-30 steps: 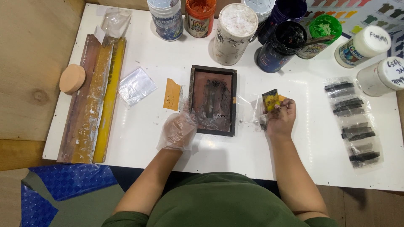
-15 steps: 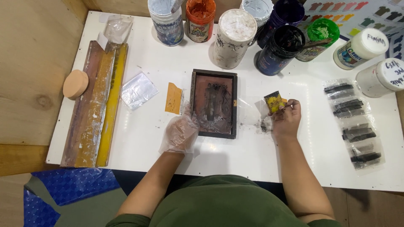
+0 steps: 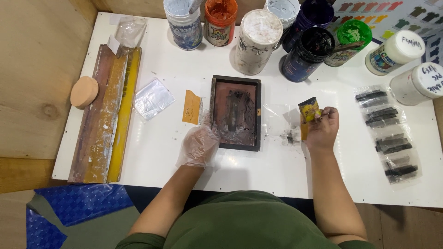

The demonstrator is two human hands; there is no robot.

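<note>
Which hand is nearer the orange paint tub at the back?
Left. The left hand, in a clear glove, rests at the small dark frame below the orange paint tub; the right hand is farther right, holding a small yellow-smeared card.

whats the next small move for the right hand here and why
Probably bring the small yellow-smeared scraper across to the dark framed screen. The right hand holds it just right of the frame, while the gloved left hand presses the frame's lower left corner, steadying it.

Single head-worn view: looks steeply down from above the person's chest onto the white table (image 3: 152,152), at arm's length, far edge with paint jars (image 3: 257,40) at top; no second view
</note>
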